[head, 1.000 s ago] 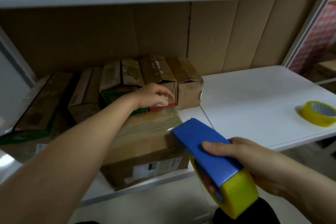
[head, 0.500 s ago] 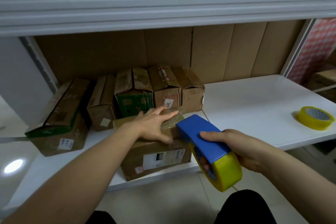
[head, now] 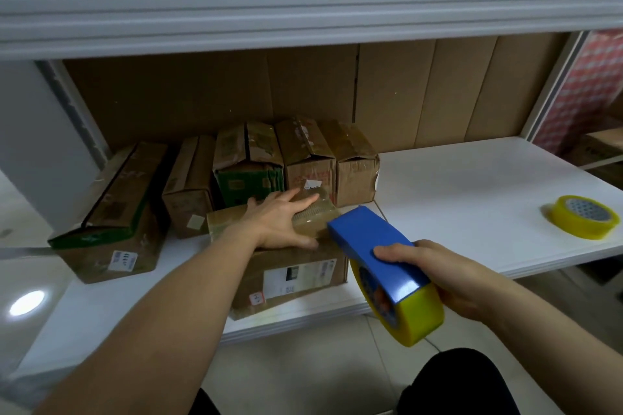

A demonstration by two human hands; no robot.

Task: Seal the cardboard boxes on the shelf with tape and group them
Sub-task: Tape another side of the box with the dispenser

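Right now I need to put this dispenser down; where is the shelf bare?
Bare white shelf lies between the rightmost brown cardboard box and the loose yellow tape roll. The left half is crowded with boxes.

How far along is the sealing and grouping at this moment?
Looks done: five boxes stand grouped at the shelf's back. In hand: the left hand presses flat on the front box while the right hand holds the tape dispenser at its edge. Left: finishing this seal and moving the box to the group.
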